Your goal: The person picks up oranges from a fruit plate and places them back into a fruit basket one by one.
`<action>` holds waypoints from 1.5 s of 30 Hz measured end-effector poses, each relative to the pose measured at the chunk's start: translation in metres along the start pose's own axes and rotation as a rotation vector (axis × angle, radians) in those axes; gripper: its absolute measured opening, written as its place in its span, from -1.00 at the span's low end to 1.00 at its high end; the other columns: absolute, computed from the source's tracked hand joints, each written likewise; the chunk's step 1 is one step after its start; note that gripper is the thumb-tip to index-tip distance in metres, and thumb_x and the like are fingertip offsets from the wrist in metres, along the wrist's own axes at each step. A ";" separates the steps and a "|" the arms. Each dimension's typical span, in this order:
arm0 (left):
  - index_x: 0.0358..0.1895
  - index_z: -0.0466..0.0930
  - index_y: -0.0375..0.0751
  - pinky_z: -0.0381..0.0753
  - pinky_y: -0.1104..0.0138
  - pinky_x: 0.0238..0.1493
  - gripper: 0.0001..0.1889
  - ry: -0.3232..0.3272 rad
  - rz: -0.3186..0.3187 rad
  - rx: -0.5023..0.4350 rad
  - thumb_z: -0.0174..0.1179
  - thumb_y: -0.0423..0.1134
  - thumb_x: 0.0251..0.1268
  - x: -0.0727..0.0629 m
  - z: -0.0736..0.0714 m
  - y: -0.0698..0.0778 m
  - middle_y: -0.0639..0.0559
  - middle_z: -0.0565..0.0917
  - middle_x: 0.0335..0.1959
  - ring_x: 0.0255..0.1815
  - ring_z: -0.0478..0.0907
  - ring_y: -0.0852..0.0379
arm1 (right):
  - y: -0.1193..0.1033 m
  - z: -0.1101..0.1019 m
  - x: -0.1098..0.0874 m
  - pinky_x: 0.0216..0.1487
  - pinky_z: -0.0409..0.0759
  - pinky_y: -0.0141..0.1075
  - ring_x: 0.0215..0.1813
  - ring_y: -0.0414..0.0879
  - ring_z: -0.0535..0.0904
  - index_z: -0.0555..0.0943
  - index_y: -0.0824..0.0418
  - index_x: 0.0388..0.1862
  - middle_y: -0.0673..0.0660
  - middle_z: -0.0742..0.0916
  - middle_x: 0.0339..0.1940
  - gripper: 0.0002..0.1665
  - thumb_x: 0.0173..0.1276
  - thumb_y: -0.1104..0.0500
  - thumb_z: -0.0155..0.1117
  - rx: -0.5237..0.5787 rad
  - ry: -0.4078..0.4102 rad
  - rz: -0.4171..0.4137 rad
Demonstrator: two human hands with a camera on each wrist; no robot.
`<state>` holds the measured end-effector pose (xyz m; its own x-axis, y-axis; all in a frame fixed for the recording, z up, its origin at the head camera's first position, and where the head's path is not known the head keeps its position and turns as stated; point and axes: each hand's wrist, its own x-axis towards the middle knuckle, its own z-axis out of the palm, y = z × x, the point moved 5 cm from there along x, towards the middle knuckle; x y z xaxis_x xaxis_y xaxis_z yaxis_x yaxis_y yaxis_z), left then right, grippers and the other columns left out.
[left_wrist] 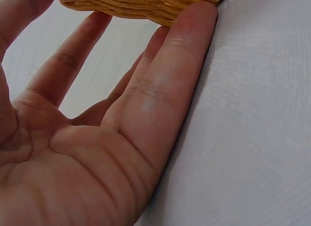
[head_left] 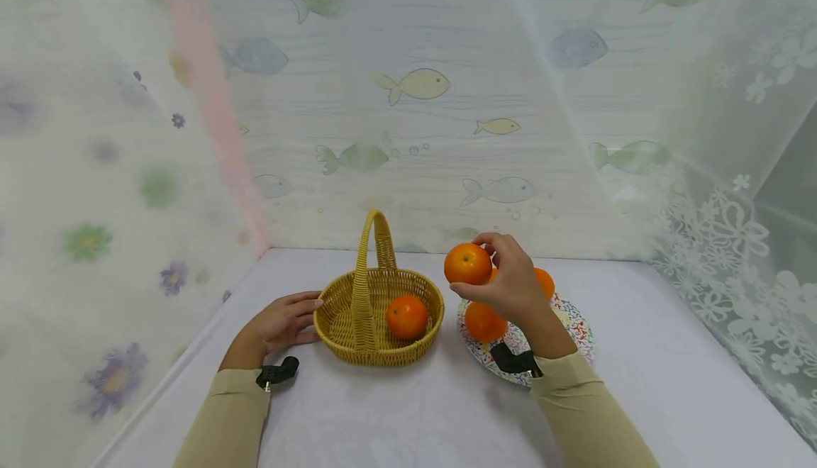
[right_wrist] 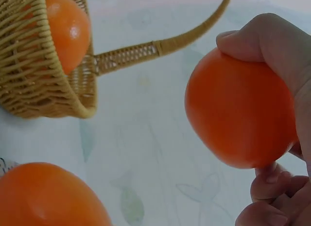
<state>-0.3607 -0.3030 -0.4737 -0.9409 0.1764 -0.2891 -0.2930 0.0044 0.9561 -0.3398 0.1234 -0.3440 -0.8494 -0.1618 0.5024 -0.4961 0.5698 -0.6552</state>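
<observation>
My right hand [head_left: 510, 280] holds an orange [head_left: 468, 264] between thumb and fingers, raised over the plate's left side. In the right wrist view the held orange [right_wrist: 240, 109] is pinched from two sides. A yellow wicker basket [head_left: 338, 351] with a tall arched handle stands on the table, and one orange [head_left: 407, 317] lies in its right half. Fingertips of my left hand [head_left: 284, 326] touch the basket's left side. Seen from the left wrist, the fingers [left_wrist: 160, 90] are fairly straight, their tips against the basket's woven wall [left_wrist: 146, 5].
A round plate [head_left: 577, 326] with a colourful speckled pattern sits right of the basket, partly covered by my right arm. On it lie more oranges, one [head_left: 485, 322] near its left edge. A white cloth covers the table [head_left: 383, 418]; sheer printed curtains [head_left: 415, 135] hang behind.
</observation>
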 end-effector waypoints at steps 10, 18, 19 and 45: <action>0.58 0.25 -0.19 0.72 -0.03 0.16 -0.30 -0.016 -0.008 -0.005 0.28 -0.09 0.49 0.002 -0.001 0.002 -0.03 0.62 0.28 0.16 0.67 0.08 | -0.001 0.016 0.001 -0.29 0.58 -0.20 -0.21 0.06 0.50 0.57 -0.10 0.18 -0.03 0.61 -0.02 -0.20 -0.04 -0.20 0.72 -0.023 -0.072 -0.030; 0.58 0.24 -0.20 0.73 -0.03 0.15 -0.26 -0.020 -0.019 -0.002 0.31 -0.07 0.46 0.002 -0.004 -0.001 -0.01 0.63 0.27 0.15 0.68 0.08 | -0.005 0.028 -0.005 -0.37 0.63 -0.27 -0.30 0.02 0.57 0.64 -0.07 0.24 -0.13 0.66 0.00 -0.18 -0.01 -0.24 0.71 -0.047 -0.122 -0.041; 0.59 0.23 -0.20 0.73 -0.03 0.15 -0.26 -0.024 -0.018 0.001 0.31 -0.06 0.47 0.002 -0.004 -0.001 -0.01 0.63 0.27 0.15 0.68 0.08 | -0.006 0.029 -0.006 -0.37 0.63 -0.27 -0.30 0.02 0.58 0.65 -0.06 0.24 -0.13 0.67 -0.01 -0.18 -0.01 -0.24 0.71 -0.053 -0.123 -0.043; 0.58 0.25 -0.17 0.73 -0.02 0.15 -0.23 -0.026 -0.003 -0.004 0.35 -0.04 0.42 0.001 -0.002 -0.001 0.01 0.65 0.24 0.15 0.68 0.07 | -0.013 0.058 -0.016 -0.47 0.51 -0.34 -0.39 -0.22 0.50 0.70 -0.12 0.25 -0.12 0.72 -0.38 -0.12 -0.05 -0.43 0.64 -0.227 -0.202 -0.082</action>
<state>-0.3619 -0.3046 -0.4755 -0.9352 0.2020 -0.2910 -0.2969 0.0012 0.9549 -0.3305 0.0720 -0.3758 -0.8380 -0.3583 0.4115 -0.5308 0.7098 -0.4630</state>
